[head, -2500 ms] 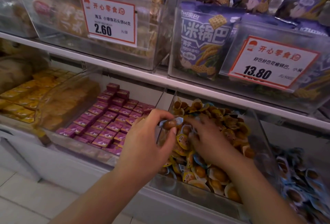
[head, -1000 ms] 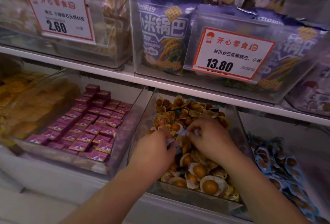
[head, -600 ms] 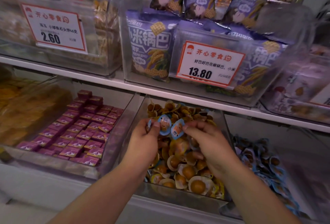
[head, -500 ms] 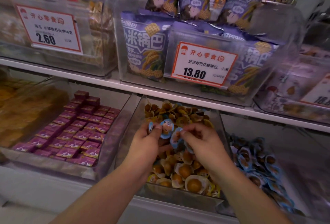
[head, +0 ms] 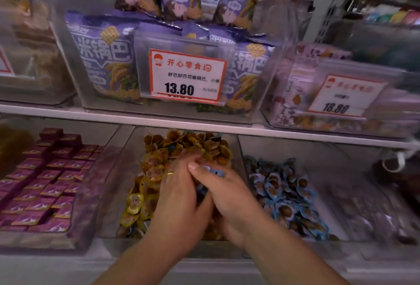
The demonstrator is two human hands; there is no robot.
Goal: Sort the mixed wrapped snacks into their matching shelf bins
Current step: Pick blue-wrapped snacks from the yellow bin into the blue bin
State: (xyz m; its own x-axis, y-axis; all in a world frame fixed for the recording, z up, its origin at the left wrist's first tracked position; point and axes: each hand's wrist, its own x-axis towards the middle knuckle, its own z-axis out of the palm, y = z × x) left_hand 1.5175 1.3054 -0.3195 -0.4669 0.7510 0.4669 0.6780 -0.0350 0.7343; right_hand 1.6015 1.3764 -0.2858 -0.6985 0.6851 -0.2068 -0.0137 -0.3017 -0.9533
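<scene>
Shelf bin [head: 127,184]: both hands [head: 204,196] pressed together, apparently clasping blue-wrapped snacks [head: 214,173].

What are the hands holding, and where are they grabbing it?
Blue-wrapped snacks, pinched between the left hand and right hand over the yellow-snack bin. Which part of the wrappers is gripped cannot be told.

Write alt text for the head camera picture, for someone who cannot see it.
Two hands, left hand and right hand, meet over a clear bin of yellow-wrapped snacks, pinching blue-wrapped snacks between them. A bin of blue-wrapped pieces sits right, purple boxes left.
</scene>
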